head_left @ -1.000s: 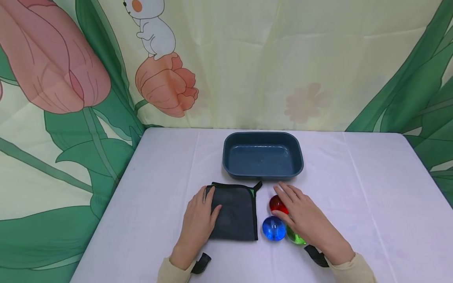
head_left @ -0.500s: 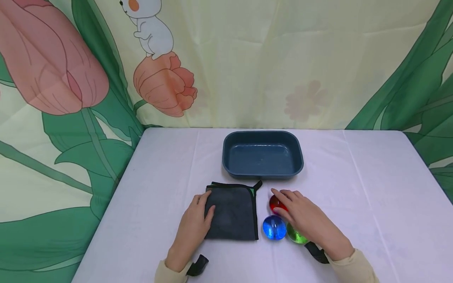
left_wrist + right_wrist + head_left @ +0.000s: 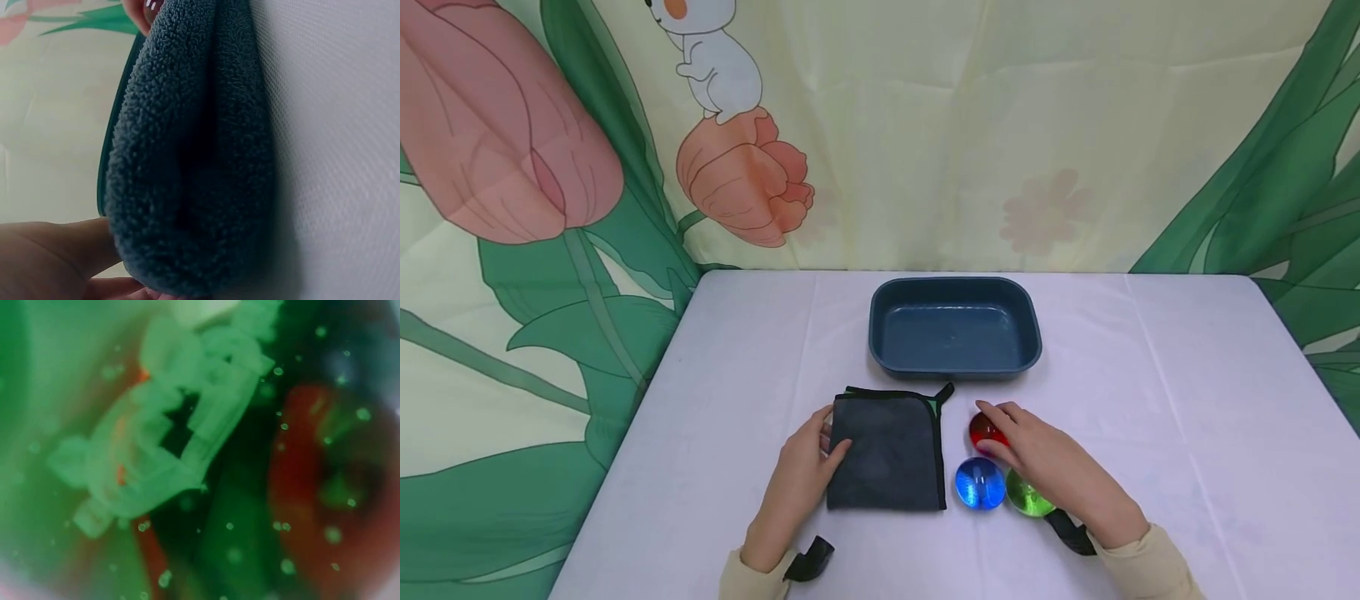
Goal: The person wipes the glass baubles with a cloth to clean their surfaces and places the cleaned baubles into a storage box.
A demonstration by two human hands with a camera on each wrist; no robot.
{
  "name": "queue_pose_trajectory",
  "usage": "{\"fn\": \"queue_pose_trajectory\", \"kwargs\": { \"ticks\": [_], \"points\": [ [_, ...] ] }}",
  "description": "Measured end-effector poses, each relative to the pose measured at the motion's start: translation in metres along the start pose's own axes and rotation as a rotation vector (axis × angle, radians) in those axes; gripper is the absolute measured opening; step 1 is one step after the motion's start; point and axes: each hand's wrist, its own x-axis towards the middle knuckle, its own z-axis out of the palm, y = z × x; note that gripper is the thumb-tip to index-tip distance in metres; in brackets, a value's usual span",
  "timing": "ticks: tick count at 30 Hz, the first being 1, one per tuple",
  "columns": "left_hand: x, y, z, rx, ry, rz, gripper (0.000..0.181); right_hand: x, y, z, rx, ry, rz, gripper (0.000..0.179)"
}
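Note:
A dark grey folded towel (image 3: 887,454) with black edging and a corner loop lies in the middle of the head view. My left hand (image 3: 797,479) pinches its left edge, thumb on top and fingers at the side. The left wrist view shows the towel's fluffy fold (image 3: 187,187) close up, beside my left thumb (image 3: 56,253). On the right, my right hand (image 3: 1052,458) holds a clear red ball (image 3: 986,430) from above, thumb on its near side. A clear blue ball (image 3: 980,483) and a clear green ball (image 3: 1027,494) sit just nearer me. Green glass fills the right wrist view.
Behind the towel stands a dark blue rectangular basin (image 3: 955,367) with nothing in it. The table has a white cloth (image 3: 1150,400). A printed curtain (image 3: 925,150) with tulips and a white animal hangs beyond its far edge.
My left hand has slid left, off the towel's top and onto its left edge. My right fingers have drawn in around the red ball. The balls and basin stay put.

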Motion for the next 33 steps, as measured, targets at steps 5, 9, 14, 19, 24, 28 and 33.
{"fn": "queue_pose_trajectory", "kwargs": {
  "ticks": [5, 9, 14, 19, 24, 28, 33],
  "points": [
    [0.0003, -0.002, -0.0004, -0.039, -0.013, -0.012, 0.044, 0.001, -0.0006, 0.0004, 0.015, 0.002, -0.004, 0.06],
    [0.0013, -0.0025, -0.0007, -0.069, -0.018, -0.013, 0.035, 0.0013, -0.0006, 0.0007, 0.023, 0.017, -0.013, 0.059],
    [0.0024, -0.0038, -0.003, -0.171, -0.037, -0.037, 0.032, 0.0009, -0.0012, -0.0014, 0.036, 0.028, -0.034, 0.057],
    [0.0023, -0.0054, -0.0055, -0.279, -0.048, -0.055, 0.028, -0.0005, -0.0007, -0.0023, 0.047, 0.046, -0.05, 0.057],
    [0.0016, -0.0064, -0.005, -0.296, -0.065, -0.049, 0.025, -0.0017, 0.0023, 0.0007, 0.061, 0.065, -0.063, 0.057],
    [0.0006, -0.0075, -0.0045, -0.292, -0.07, -0.057, 0.026, -0.0018, 0.0035, 0.0016, 0.064, 0.112, -0.097, 0.057],
    [-0.0002, -0.0086, -0.005, -0.341, -0.061, -0.097, 0.026, -0.003, 0.0011, -0.0023, 0.056, 0.165, -0.114, 0.058]
  ]
}}
